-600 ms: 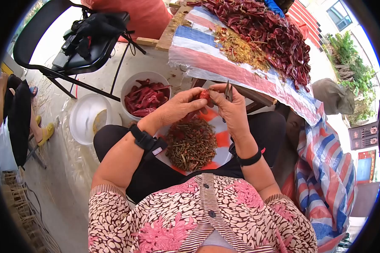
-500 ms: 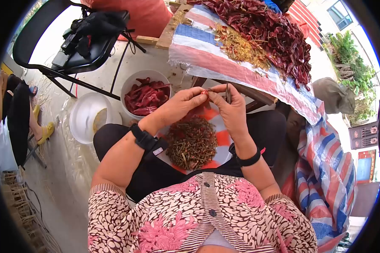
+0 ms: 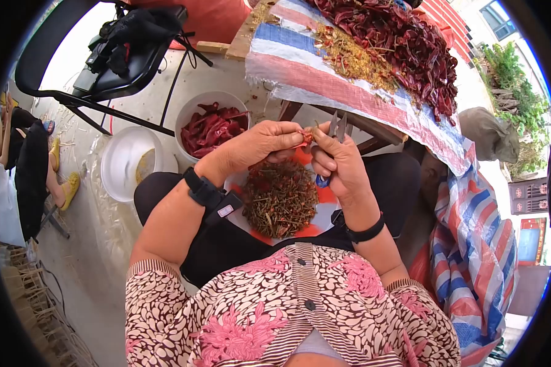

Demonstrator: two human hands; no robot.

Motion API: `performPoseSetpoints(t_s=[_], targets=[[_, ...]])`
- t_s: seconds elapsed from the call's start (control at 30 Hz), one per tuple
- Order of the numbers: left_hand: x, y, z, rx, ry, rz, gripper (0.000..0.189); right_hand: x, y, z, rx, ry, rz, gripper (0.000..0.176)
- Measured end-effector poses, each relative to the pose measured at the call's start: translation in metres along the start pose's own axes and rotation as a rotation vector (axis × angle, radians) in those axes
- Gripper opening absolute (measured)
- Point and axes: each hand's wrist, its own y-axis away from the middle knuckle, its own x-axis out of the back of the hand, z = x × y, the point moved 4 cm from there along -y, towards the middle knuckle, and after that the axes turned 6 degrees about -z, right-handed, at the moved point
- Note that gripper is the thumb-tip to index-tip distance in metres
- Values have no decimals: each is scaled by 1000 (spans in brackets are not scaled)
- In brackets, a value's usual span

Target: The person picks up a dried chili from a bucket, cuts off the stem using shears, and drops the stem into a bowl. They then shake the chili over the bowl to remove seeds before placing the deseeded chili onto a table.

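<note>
My left hand (image 3: 274,142) pinches a dried red chili (image 3: 307,137) between thumb and fingertips. Close against it, my right hand (image 3: 340,162) is closed around a pair of scissors (image 3: 338,125), blades pointing up and slightly apart, blue handle showing below the palm. The right thumb and forefinger meet at the chili's stem end; the exact grip there is too small to make out. Beneath both hands, between my knees, a heap of cut stems and red bits (image 3: 280,200) lies in a wide red-and-white container (image 3: 326,194).
A white bucket of red chilies (image 3: 213,129) stands ahead on the left, beside a white basin (image 3: 128,165). A striped sheet (image 3: 288,64) on a table bears a large pile of dried chilies (image 3: 410,58). A black chair (image 3: 113,76) and another person's legs (image 3: 58,177) are leftward.
My hands have shifted slightly, and the right hand has turned so the scissor blades show apart and the blue handle is visible. The chili stays in the left fingers.
</note>
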Motion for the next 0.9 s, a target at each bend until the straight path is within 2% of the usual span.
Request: performPoseSetpoints(t_s=[0.27, 0.47, 0.57, 0.63, 0.67, 0.7, 0.77, 0.8, 0.9], targets=[[-3, 9, 4, 62, -132, -124, 29, 14, 7, 30, -356, -643, -263, 14], [0, 8, -4, 71, -133, -172, 30, 17, 11, 49, -318, -819, -291, 20], [4, 6, -7, 84, -180, -146, 30, 15, 9, 52, -273, -803, -289, 20], [8, 6, -12, 118, -246, -135, 29, 16, 8, 54, -279, -815, -272, 19], [9, 6, -11, 129, -285, -132, 29, 21, 7, 55, -258, -708, -232, 14], [9, 6, -12, 199, -371, -103, 28, 19, 10, 43, -118, -283, 30, 9], [14, 6, -23, 198, -446, -99, 26, 22, 11, 45, -55, -84, 202, 6], [12, 5, -23, 227, -591, -85, 26, 26, 10, 53, -107, -188, 160, 8], [13, 1, -42, 159, -693, -47, 28, 57, 0, 87, -333, -663, 66, 9]])
